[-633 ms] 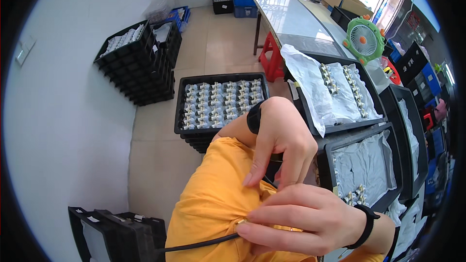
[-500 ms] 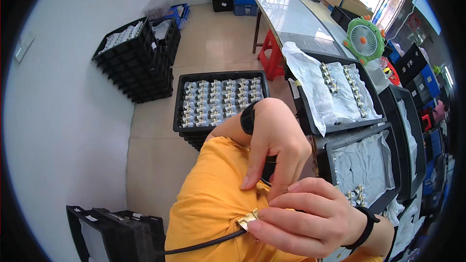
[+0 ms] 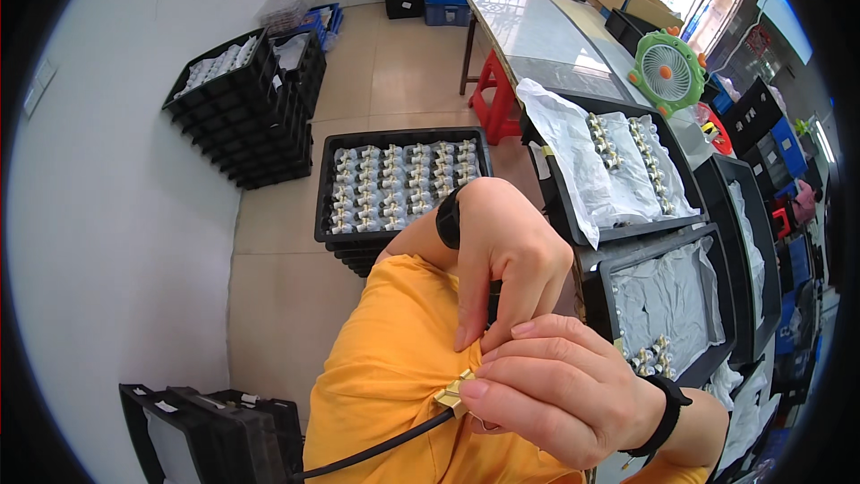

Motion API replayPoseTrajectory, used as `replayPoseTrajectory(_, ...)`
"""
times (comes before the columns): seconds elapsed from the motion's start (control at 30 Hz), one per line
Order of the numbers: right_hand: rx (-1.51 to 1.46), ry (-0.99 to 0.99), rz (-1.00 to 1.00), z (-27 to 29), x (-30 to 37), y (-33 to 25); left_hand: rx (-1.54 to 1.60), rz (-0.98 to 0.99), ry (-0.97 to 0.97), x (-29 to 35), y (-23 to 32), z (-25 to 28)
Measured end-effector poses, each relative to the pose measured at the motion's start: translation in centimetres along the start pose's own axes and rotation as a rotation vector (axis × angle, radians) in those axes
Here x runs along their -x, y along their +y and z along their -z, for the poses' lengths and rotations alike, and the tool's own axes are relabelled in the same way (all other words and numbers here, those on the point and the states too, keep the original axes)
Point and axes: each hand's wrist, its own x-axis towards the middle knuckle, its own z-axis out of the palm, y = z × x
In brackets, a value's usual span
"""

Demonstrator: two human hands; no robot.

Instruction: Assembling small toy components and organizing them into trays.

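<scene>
My left hand (image 3: 515,255), with a black watch on its wrist, bends down over the yellow shirt (image 3: 376,350). Its thumb and finger close on a fold of the cloth. My right hand (image 3: 573,385) wears a black wristband and comes in from the lower right. Its fingers and thumb are closed on a gold metal clip (image 3: 452,394) lying against the shirt. A black cable (image 3: 376,450) runs from the clip to the lower left. The fingertips of the two hands nearly meet, and part of the clip is hidden behind the right fingers.
A black crate of small metal fittings (image 3: 403,136) stands ahead. Stacked black crates (image 3: 237,139) line the left wall. To the right are lined black trays (image 3: 667,291) with fittings, a table (image 3: 528,22), a green fan (image 3: 667,72) and a red stool (image 3: 494,103).
My left thumb and fingers have drawn closer together at the cloth. The clip has turned slightly in my right fingers, which have shifted up a little. The whole view has moved slightly.
</scene>
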Motion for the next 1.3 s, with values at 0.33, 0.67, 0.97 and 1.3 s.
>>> replayPoseTrajectory(0.33, 0.065, 0.025, -0.001, 1.9, -1.8, -0.8, -0.049, 0.069, 0.093, 0.9, 1.1, 1.2)
replayPoseTrajectory(0.67, 0.375, 0.063, 0.056, 2.6, -3.6, -0.8, -0.512, -0.065, 0.630, 0.9, 0.0, -0.2)
replayPoseTrajectory(0.97, 0.249, -0.001, 0.258, 0.6, -7.9, -2.1, -0.445, -0.130, 0.556, 0.2, 3.3, 1.2)
replayPoseTrajectory(1.3, -0.372, -0.205, 0.360, -5.4, -9.0, -6.5, -0.417, -0.155, 0.526, 0.2, 4.3, 1.4)
